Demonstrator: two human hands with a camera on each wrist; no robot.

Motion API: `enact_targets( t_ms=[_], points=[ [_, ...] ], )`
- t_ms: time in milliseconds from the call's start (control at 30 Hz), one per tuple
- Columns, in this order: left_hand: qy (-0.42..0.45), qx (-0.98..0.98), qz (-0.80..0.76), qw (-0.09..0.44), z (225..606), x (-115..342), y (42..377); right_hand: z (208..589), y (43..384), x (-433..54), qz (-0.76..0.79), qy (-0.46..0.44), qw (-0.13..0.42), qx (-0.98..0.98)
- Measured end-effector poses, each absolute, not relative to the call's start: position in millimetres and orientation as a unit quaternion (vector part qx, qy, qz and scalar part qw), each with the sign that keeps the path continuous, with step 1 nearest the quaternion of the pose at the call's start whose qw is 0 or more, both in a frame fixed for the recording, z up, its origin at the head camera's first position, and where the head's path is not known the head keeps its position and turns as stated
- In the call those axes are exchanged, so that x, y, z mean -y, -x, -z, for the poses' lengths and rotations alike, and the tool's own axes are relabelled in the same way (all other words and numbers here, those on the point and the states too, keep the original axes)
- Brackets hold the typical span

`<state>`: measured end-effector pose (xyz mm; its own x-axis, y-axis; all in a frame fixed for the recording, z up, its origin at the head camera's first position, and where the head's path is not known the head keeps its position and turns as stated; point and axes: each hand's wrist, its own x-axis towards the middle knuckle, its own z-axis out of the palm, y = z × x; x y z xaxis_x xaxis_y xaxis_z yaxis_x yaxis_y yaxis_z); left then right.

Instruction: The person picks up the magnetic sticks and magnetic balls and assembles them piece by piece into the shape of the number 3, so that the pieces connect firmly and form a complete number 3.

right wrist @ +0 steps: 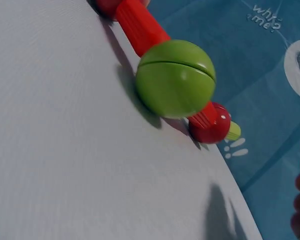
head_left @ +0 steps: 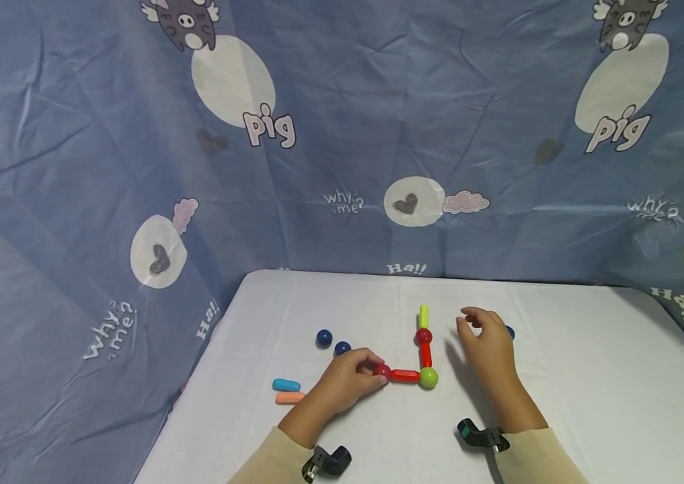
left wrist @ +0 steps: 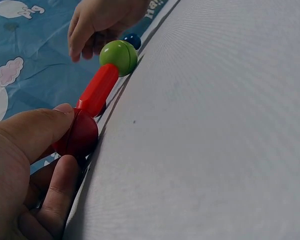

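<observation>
An L-shaped chain of balls and rods lies on the white table. My left hand (head_left: 344, 380) pinches its near-left end, a red ball (left wrist: 79, 134), between thumb and fingers. From there a red rod (head_left: 405, 376) runs right to a green ball (head_left: 429, 378). A second red rod (head_left: 426, 355) leads away from it to another red ball (head_left: 424, 336), topped by a yellow-green rod (head_left: 424, 316). To the right of the chain hovers my right hand (head_left: 489, 349), fingers loosely bent, thumb and forefinger apart, nothing between them. Only its fingertips show at the right wrist view's edge.
Two dark blue balls, one farther left (head_left: 324, 338) and one (head_left: 343, 348) just beyond my left hand, sit on the table. Another blue ball (head_left: 510, 332) is partly hidden behind my right hand. A blue rod (head_left: 286, 385) and an orange rod (head_left: 290, 398) lie beside my left forearm.
</observation>
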<state>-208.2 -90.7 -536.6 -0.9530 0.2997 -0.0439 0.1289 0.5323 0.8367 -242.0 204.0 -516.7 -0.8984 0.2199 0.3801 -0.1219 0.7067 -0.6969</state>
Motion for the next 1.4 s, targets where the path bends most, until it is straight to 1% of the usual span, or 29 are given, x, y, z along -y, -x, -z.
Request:
enact_targets(
  t_ms=[133, 233, 467, 600, 833, 1233, 1400],
  points=[
    [-0.125, -0.871, -0.467, 0.089, 536, 90, 209, 514, 238, -214, -0.384, 0.046, 0.247, 0.889],
    [-0.124, -0.871, -0.467, 0.09, 536, 90, 208, 512, 235, -223, -0.381, 0.065, 0.244, 0.89],
    [-0.127, -0.868, -0.472, 0.086, 538, 90, 208, 508, 228, -238, -0.344, 0.153, 0.173, 0.91],
    [-0.129, -0.866, -0.476, 0.084, 538, 90, 208, 509, 227, -246, -0.34, 0.179, 0.144, 0.912],
    [-0.131, -0.869, -0.47, 0.082, 538, 90, 208, 516, 225, -258, -0.346, 0.187, 0.104, 0.913],
    [-0.131, -0.867, -0.472, 0.084, 538, 91, 208, 523, 227, -263, -0.347, 0.196, 0.076, 0.914],
    [-0.131, -0.867, -0.473, 0.085, 539, 91, 208, 525, 226, -263, -0.348, 0.191, 0.075, 0.915]
  ],
)
